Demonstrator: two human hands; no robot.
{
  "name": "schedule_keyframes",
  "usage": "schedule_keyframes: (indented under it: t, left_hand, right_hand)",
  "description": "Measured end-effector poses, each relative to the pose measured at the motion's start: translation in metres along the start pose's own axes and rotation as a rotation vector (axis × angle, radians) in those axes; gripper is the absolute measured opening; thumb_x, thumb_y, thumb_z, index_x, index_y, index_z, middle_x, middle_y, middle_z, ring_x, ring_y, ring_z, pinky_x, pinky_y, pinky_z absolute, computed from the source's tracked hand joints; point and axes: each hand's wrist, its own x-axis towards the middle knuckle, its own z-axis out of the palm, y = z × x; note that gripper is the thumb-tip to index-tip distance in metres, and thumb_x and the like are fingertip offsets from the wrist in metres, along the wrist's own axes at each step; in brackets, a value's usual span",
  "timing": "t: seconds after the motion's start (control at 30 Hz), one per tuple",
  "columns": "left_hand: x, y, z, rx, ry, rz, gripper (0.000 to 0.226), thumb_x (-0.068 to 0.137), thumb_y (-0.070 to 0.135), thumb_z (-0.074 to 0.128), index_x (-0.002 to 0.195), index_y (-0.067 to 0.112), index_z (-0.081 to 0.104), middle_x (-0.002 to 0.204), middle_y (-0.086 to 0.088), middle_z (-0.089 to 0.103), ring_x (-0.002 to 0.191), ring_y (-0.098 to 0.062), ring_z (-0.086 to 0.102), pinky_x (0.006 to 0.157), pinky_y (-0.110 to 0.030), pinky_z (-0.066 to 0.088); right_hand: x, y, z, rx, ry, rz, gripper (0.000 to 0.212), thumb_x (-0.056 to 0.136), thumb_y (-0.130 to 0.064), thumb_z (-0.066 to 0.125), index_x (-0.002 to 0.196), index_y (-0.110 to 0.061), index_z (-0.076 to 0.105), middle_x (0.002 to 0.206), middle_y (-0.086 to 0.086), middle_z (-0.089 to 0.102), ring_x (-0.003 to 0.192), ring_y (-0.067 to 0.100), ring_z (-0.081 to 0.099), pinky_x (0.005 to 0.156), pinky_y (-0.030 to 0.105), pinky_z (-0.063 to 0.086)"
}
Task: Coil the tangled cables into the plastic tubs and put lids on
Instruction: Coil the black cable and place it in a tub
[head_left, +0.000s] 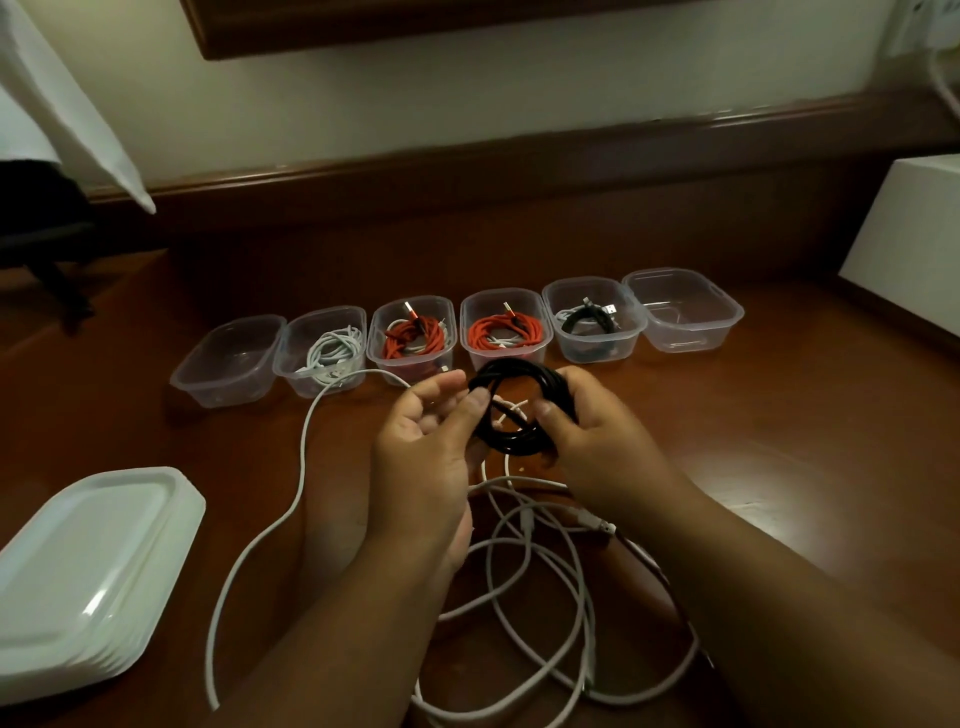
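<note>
A dark wooden surface (753, 415) runs back to a pale wall, and six clear tubs (457, 327) stand in a row toward its far edge. The tubs at each end of the row are empty; the four between hold coiled cables, white, red, red and black. Above the middle of the surface, both hands hold a black cable coil (519, 410). The left hand (426, 441) has its thumb pressed against the coil's left side with the fingers loosely spread behind it; the right hand (597, 441) curls round the right side. Loose white cables (535, 571) sprawl tangled at the near edge, and a stack of white lids (88, 571) sits at the near left corner. The coil looks springy: if either grip slackens, I judge the loops could burst open or snag the white tangle below.
</note>
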Motion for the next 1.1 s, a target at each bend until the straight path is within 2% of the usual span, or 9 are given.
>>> schedule_keyframes:
  t: [0.13, 0.27, 0.43, 0.6, 0.77, 0.83, 0.9, 0.97, 1.1]
  left_hand:
    - [-0.003, -0.003, 0.004, -0.043, -0.008, 0.025, 0.021, 0.091, 0.0, 0.061, 0.102, 0.018, 0.061, 0.093, -0.008, 0.073, 0.083, -0.016, 0.072, 0.07, -0.026, 0.059]
    - [0.0, -0.002, 0.003, -0.159, 0.031, 0.03, 0.023, 0.091, -0.002, 0.06, 0.102, 0.017, 0.06, 0.086, -0.003, 0.072, 0.082, -0.017, 0.07, 0.076, -0.031, 0.058]
    - [0.0, -0.002, 0.003, -0.172, 0.012, 0.103, 0.023, 0.089, -0.005, 0.06, 0.1, 0.016, 0.059, 0.085, 0.001, 0.072, 0.083, -0.015, 0.07, 0.08, -0.031, 0.057]
    - [0.005, -0.002, 0.002, -0.104, 0.061, 0.098, 0.019, 0.092, -0.001, 0.06, 0.099, 0.016, 0.061, 0.088, -0.002, 0.07, 0.086, -0.016, 0.07, 0.091, -0.039, 0.053]
    - [0.008, -0.004, -0.003, -0.006, 0.038, 0.009, 0.016, 0.097, 0.01, 0.056, 0.107, 0.02, 0.063, 0.087, 0.0, 0.075, 0.08, -0.013, 0.072, 0.069, -0.029, 0.057]
    - [0.007, -0.003, -0.003, 0.022, -0.011, -0.025, 0.018, 0.1, 0.012, 0.051, 0.11, 0.02, 0.063, 0.085, 0.0, 0.075, 0.078, -0.012, 0.071, 0.071, -0.03, 0.055]
    - [0.005, -0.004, -0.002, 0.029, -0.054, -0.046, 0.021, 0.103, 0.011, 0.045, 0.11, 0.019, 0.063, 0.084, -0.001, 0.074, 0.078, -0.013, 0.07, 0.074, -0.032, 0.055]
    - [0.002, -0.005, 0.0, 0.045, -0.105, -0.083, 0.027, 0.105, 0.012, 0.038, 0.111, 0.017, 0.063, 0.074, 0.0, 0.065, 0.07, -0.012, 0.062, 0.073, -0.031, 0.052]
    - [-0.003, -0.002, -0.002, 0.144, -0.231, -0.101, 0.03, 0.106, 0.014, 0.032, 0.111, 0.014, 0.062, 0.061, 0.005, 0.05, 0.061, -0.009, 0.047, 0.067, -0.029, 0.044]
  right_hand:
    - [-0.002, 0.0, 0.001, -0.056, 0.015, -0.03, 0.01, 0.103, -0.025, 0.046, 0.1, -0.033, 0.05, 0.092, -0.002, 0.064, 0.087, 0.016, 0.064, 0.077, 0.04, 0.055]
    - [-0.003, -0.006, 0.002, -0.072, -0.051, -0.028, 0.009, 0.103, -0.026, 0.046, 0.097, -0.031, 0.049, 0.088, 0.0, 0.063, 0.078, 0.014, 0.061, 0.072, 0.037, 0.052]
    - [-0.002, -0.004, 0.002, -0.005, -0.023, -0.016, 0.008, 0.101, -0.024, 0.052, 0.099, -0.031, 0.055, 0.094, 0.0, 0.067, 0.09, 0.022, 0.067, 0.084, 0.05, 0.056]
    - [-0.002, -0.001, 0.001, -0.023, -0.004, -0.129, 0.014, 0.096, -0.018, 0.061, 0.098, -0.032, 0.059, 0.09, -0.006, 0.067, 0.085, 0.007, 0.065, 0.076, 0.033, 0.054]
    - [-0.005, -0.002, 0.001, -0.034, -0.052, -0.195, 0.012, 0.096, -0.017, 0.06, 0.102, -0.027, 0.061, 0.091, -0.005, 0.067, 0.084, 0.005, 0.065, 0.073, 0.027, 0.054]
    - [-0.003, -0.002, 0.0, 0.019, -0.049, -0.148, 0.012, 0.098, -0.017, 0.057, 0.102, -0.027, 0.061, 0.091, -0.004, 0.067, 0.082, 0.005, 0.065, 0.069, 0.024, 0.049]
    - [-0.001, -0.001, 0.0, 0.061, -0.059, -0.072, 0.008, 0.099, -0.024, 0.055, 0.1, -0.029, 0.061, 0.092, -0.001, 0.069, 0.084, 0.011, 0.067, 0.071, 0.035, 0.052]
    - [0.0, 0.001, 0.001, 0.039, -0.077, -0.005, 0.009, 0.097, -0.032, 0.053, 0.1, -0.03, 0.061, 0.095, 0.001, 0.07, 0.092, 0.02, 0.067, 0.085, 0.05, 0.054]
    - [-0.003, -0.003, 0.001, -0.121, -0.077, 0.011, 0.009, 0.099, -0.028, 0.05, 0.095, -0.028, 0.057, 0.093, 0.001, 0.067, 0.091, 0.019, 0.064, 0.087, 0.049, 0.052]
